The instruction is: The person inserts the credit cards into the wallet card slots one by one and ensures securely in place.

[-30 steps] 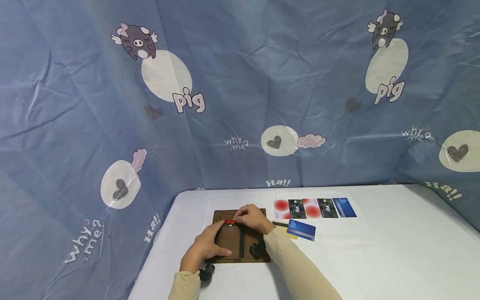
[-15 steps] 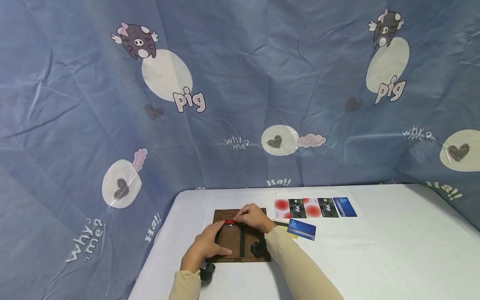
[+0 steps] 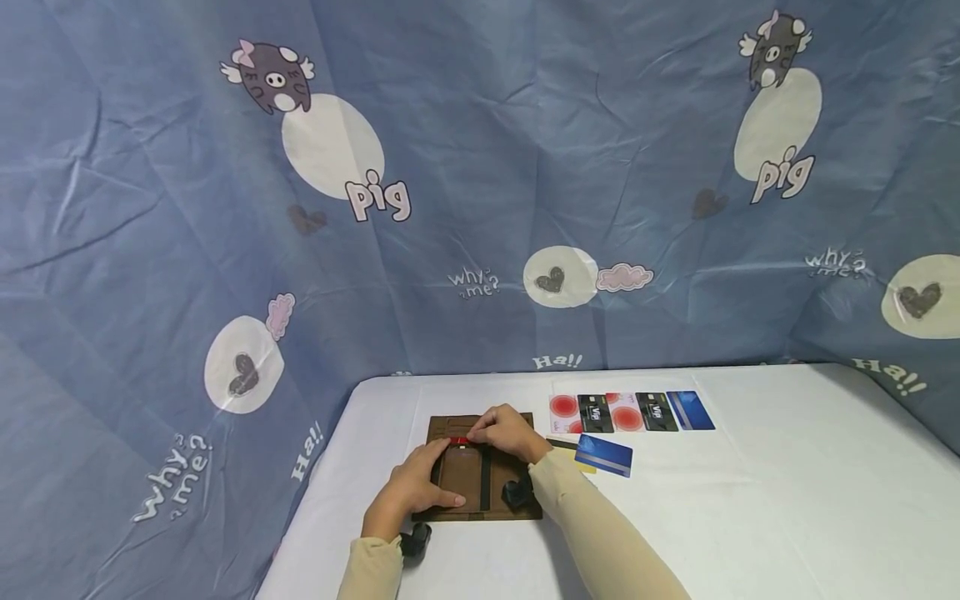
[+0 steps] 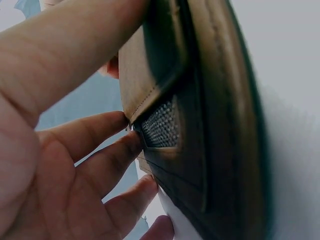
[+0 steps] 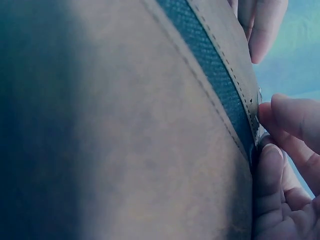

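A brown leather wallet (image 3: 467,479) lies spread on the white table, a dark band running down its inside. Its upper left part carries a small red card (image 3: 459,441), mostly hidden in a slot behind the brown pocket. My left hand (image 3: 411,485) rests across the wallet's left side, thumb low on the pocket and fingers reaching up to the card's left end. In the left wrist view, those fingers (image 4: 107,165) touch the wallet's edge beside a mesh window (image 4: 161,124). My right hand (image 3: 504,432) pinches the card's right end between thumb and forefinger.
Right of the wallet, a blue card (image 3: 604,455) overlaps a yellow card (image 3: 587,469). Behind them runs a row of several cards, including a red-and-white card (image 3: 564,408), a black Vip card (image 3: 596,414) and a blue card (image 3: 691,410). A blue patterned cloth (image 3: 465,333) hangs behind the table.
Both hands keep their places on the wallet and the red card. The whole head view has shifted up very slightly.
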Tool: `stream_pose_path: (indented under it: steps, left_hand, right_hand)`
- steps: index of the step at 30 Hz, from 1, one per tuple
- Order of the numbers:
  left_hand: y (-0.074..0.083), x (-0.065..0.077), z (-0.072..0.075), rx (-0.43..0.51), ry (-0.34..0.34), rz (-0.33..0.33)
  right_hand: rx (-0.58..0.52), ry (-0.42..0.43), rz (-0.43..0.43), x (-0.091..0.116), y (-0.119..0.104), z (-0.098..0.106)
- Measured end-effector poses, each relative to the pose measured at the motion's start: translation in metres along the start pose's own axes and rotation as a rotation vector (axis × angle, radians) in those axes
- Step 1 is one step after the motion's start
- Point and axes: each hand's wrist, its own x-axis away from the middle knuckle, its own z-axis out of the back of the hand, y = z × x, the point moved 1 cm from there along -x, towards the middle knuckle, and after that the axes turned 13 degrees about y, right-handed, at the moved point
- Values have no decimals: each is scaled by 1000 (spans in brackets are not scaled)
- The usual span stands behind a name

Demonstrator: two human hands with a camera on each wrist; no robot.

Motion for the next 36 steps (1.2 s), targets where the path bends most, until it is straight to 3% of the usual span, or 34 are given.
stream_pose_path:
  steps: [27,36]
  left_hand:
    - [-1,0,-1,9,-8,-5]
    - [-3,-1,-2,-2,-7,-15]
  right_hand:
    - [-15,-50,-18,-1,0,1]
    - [-105,-62,-13,0,-1,1]
